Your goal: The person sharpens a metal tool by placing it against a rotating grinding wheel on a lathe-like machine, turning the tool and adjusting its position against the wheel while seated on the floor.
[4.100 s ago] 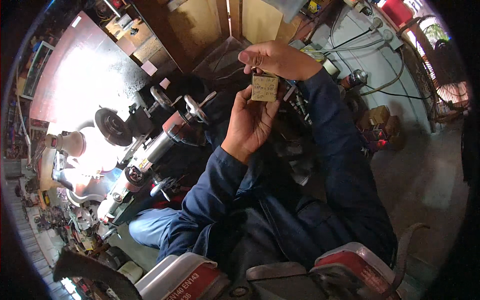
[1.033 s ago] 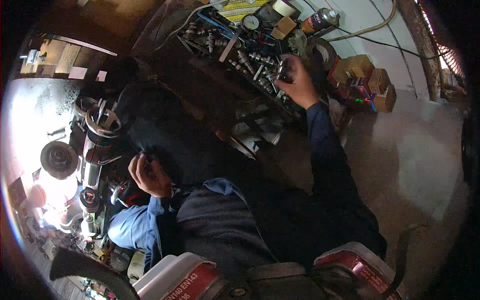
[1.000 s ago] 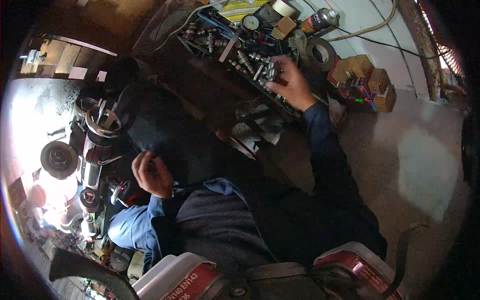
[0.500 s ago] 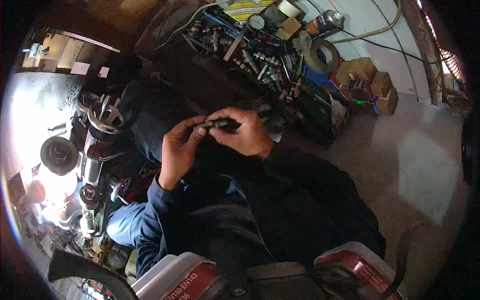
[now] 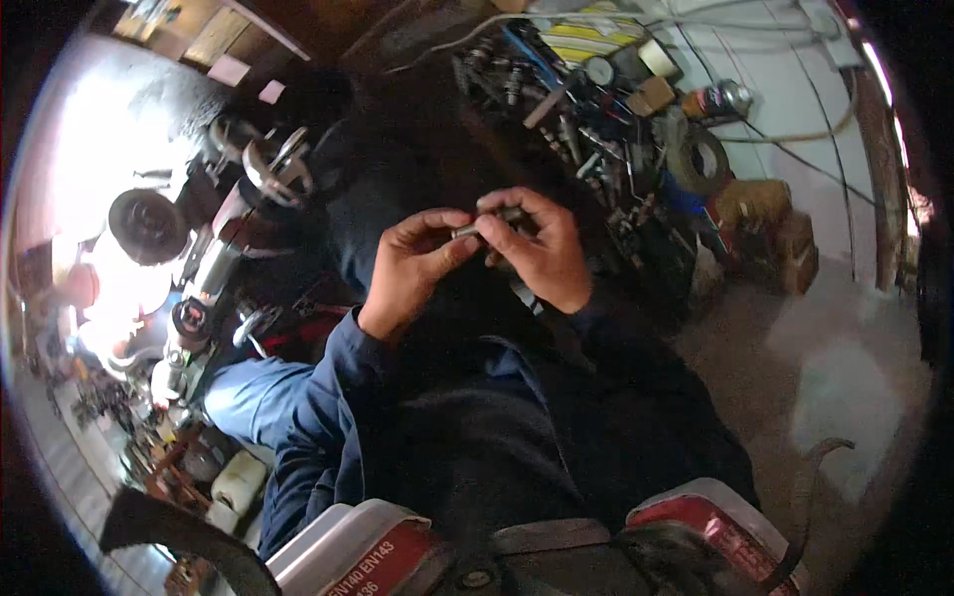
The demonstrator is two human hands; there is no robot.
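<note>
At nine o'clock, in glare, lie machine parts: one dark round disc [image 5: 147,224] and one metal flanged piece [image 5: 275,164] further in. At the centre the left hand [image 5: 409,270] and right hand [image 5: 537,248] meet, both pinching one small grey metal part [image 5: 485,221]; thumb and fingertips of each hand are closed on its ends, so it sits between the two hands, above the lap. The step looks like fitting or turning this part by hand; the next move likely calls for a steady counter-grip and a small twist. At one o'clock a cluttered tool tray [image 5: 556,94] holds many sockets and bits, too crowded to count, beside one tape roll [image 5: 696,159] and two brown boxes [image 5: 765,214].
</note>
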